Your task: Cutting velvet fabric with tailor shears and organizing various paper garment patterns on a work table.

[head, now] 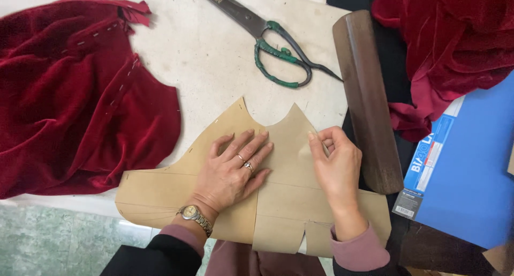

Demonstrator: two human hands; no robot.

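Both hands on tan paper pattern (278, 201), long axis left-right, pointed peaks aiming away, overhanging near table (214, 45) edge. Left hand (233, 171) flat, fingers spread, pinning centre. Right hand (334, 166) curled, pinching the pattern's right peak edge. Red velvet (80, 99) just left, wooden block (367, 99) just right; open room only beyond, before scissors (267, 37)

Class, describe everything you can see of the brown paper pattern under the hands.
The brown paper pattern is made of flat, tan, card-like pieces with overlapping edges, lying on the pale table. Its top edge rises in two points with a curved dip between them; thin pencil lines cross it, and a slit is cut into the bottom edge. The left hand presses flat on its middle, while the right hand pinches the upper right edge with its fingers. Its lower edge overhangs the table.
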